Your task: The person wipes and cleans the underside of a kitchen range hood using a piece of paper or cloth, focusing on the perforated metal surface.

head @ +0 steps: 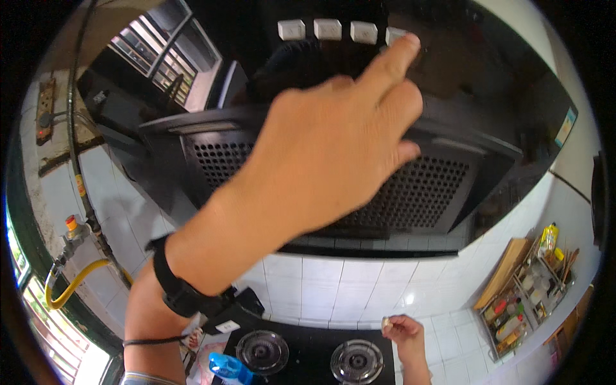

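My left hand reaches up across the front of a black range hood. Its index fingertip touches the last push button on the right of a row of pale square buttons, partly covering it. The other fingers are curled, with nothing visible in them. Around that wrist is a black strap with a dark device attached. Lower right, my right hand pinches a small pale object, too small to name, beside a black two-burner gas stove.
On the stove's left stands a blue plastic bottle. A yellow gas hose and a valve with an orange knob are on the left wall. At right are a wooden board and a rack of bottles. Perforated filter panels slope under the hood.
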A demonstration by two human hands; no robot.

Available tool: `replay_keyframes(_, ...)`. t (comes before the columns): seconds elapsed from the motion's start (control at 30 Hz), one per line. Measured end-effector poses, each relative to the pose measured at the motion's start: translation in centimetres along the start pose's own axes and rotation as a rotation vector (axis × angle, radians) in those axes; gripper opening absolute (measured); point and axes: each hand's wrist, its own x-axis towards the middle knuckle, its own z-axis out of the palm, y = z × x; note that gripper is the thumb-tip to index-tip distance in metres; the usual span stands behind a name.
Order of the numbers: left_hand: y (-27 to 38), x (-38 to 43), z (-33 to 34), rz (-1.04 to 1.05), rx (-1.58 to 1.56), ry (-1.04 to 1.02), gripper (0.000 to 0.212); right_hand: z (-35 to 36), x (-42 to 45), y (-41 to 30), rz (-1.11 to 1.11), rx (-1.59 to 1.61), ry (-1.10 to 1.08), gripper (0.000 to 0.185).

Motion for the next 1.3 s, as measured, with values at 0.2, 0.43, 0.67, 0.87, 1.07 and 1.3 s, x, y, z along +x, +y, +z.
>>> replay_keyframes(0.2,-0.4,-0.5,1.1,0.052,0.160,-0.060,0.034,-2.3,0.0,1.6,-0.011,0.069,0.020,0.015)
replay_keyframes(0.43,-0.7,-1.3,2.4,0.030,0.118,-0.053,0.033,-4.3,0.2,2.1,0.014,0.066,0.058,0.015)
replay_keyframes(0.67,-1.8,-2.2,3.6,-0.018,0.043,-0.032,0.032,-4.3,1.6,2.8,0.026,0.039,0.063,0.016)
replay_keyframes(0.87,-1.9,-2.9,0.7,-0.071,0.082,-0.076,0.032,-1.2,2.7,3.5,0.049,0.086,-0.043,0.014)
replay_keyframes(1.07,-3.3,-5.7,1.0,-0.153,-0.016,-0.063,0.032,-1.7,2.3,3.3,0.059,0.064,-0.032,0.017)
replay_keyframes(1.3,-4.1,-12.7,1.2,-0.174,-0.136,-0.214,0.041,-1.3,1.9,3.5,0.057,0.079,-0.032,0.017)
